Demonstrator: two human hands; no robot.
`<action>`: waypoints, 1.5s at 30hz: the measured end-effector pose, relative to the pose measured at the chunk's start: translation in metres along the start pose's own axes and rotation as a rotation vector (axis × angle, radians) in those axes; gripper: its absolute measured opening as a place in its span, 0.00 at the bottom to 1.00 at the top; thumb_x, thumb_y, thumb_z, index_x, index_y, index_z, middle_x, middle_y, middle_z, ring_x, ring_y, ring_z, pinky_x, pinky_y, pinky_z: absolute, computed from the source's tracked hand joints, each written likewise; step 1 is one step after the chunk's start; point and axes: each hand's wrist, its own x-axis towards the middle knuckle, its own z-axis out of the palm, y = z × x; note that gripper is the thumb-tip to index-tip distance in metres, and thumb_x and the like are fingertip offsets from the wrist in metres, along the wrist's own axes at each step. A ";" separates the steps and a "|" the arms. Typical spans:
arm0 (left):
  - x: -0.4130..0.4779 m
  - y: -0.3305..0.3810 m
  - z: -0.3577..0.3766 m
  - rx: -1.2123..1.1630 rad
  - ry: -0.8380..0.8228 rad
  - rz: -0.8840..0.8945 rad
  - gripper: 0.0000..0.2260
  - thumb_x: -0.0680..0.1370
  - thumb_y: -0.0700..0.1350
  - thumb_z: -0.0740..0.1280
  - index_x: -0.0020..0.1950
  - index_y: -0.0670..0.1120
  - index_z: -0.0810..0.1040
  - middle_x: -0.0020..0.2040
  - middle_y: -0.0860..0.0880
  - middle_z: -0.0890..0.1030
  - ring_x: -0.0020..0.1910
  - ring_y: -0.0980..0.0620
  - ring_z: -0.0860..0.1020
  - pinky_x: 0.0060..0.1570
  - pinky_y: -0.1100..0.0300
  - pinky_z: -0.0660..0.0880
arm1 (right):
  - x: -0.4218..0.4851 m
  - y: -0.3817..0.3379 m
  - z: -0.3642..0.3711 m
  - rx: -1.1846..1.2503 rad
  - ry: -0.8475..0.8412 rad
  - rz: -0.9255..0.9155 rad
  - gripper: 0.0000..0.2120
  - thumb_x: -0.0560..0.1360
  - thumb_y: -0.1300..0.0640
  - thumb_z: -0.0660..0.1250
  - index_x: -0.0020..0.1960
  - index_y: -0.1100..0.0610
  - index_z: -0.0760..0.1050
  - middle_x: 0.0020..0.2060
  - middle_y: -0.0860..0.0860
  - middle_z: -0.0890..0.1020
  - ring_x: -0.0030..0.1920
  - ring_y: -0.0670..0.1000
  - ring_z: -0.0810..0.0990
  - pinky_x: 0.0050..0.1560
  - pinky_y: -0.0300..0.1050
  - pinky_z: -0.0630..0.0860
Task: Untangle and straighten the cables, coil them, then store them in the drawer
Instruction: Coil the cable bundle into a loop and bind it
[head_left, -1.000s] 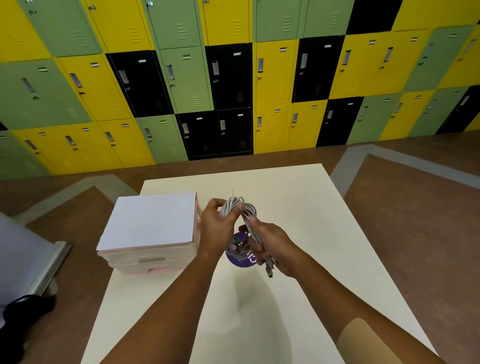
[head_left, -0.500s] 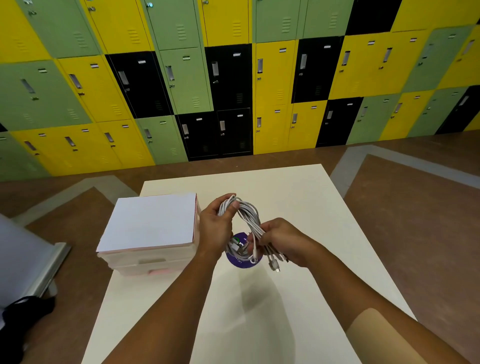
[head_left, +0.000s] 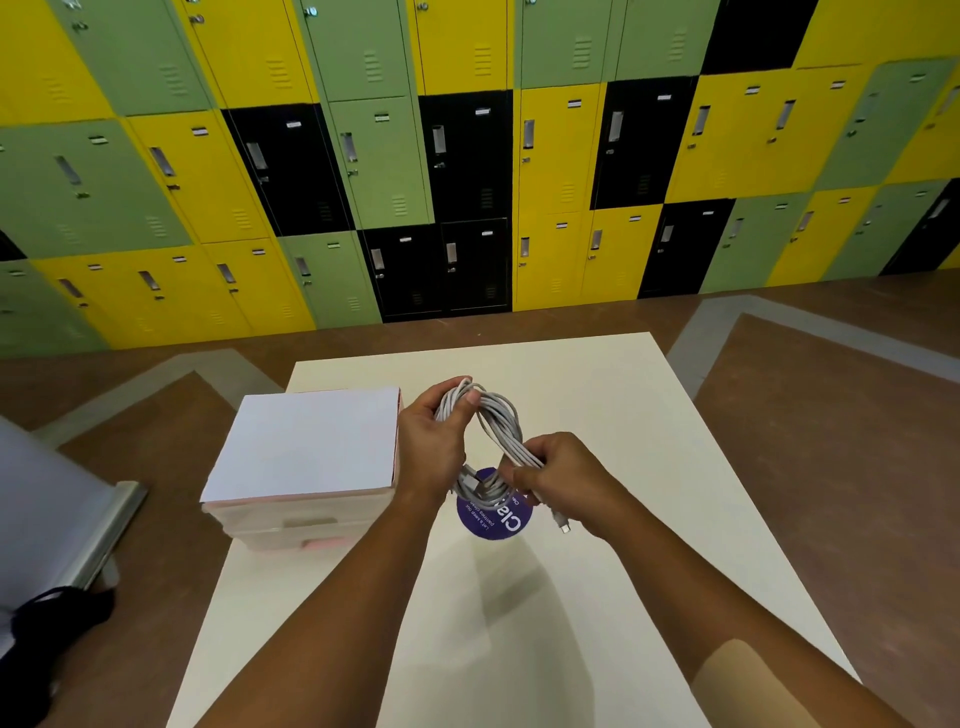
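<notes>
Grey cable coil (head_left: 498, 421) held above the table (head_left: 623, 415), beside the drawer box (head_left: 306, 441): I see left hand (head_left: 431, 441) pinching its top loop, right hand (head_left: 561, 473) gripping the bundled side; 1 plug (head_left: 563, 526) dangles.

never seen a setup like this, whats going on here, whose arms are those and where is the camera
There is no machine here: the arms belong to a person, and the camera is worn on their head, looking forward and down. The left hand pinches the top of a loop of grey cables; the right hand grips its lower right side, with a plug hanging below. Under them is a cream table with a small drawer unit on its left and a round purple sticker. Coloured lockers line the wall behind.
</notes>
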 end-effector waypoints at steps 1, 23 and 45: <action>-0.001 0.000 0.000 0.006 0.004 0.002 0.11 0.76 0.52 0.72 0.57 0.52 0.83 0.43 0.51 0.84 0.32 0.56 0.76 0.46 0.39 0.79 | 0.000 -0.002 -0.001 -0.056 0.009 -0.007 0.06 0.73 0.55 0.74 0.49 0.53 0.80 0.35 0.46 0.83 0.35 0.47 0.81 0.33 0.42 0.77; -0.001 0.010 0.005 -0.115 -0.113 -0.105 0.08 0.77 0.45 0.72 0.55 0.45 0.83 0.25 0.50 0.70 0.23 0.51 0.64 0.23 0.61 0.63 | 0.001 -0.004 -0.001 -0.461 0.207 -0.086 0.14 0.76 0.59 0.59 0.33 0.54 0.62 0.29 0.49 0.70 0.29 0.50 0.66 0.28 0.42 0.60; -0.012 0.003 -0.011 -0.573 -0.447 -0.460 0.09 0.76 0.44 0.69 0.52 0.40 0.78 0.33 0.47 0.70 0.31 0.52 0.72 0.35 0.56 0.76 | 0.005 -0.003 -0.017 0.062 0.236 -0.167 0.01 0.77 0.56 0.67 0.47 0.52 0.78 0.33 0.52 0.84 0.29 0.48 0.80 0.27 0.45 0.76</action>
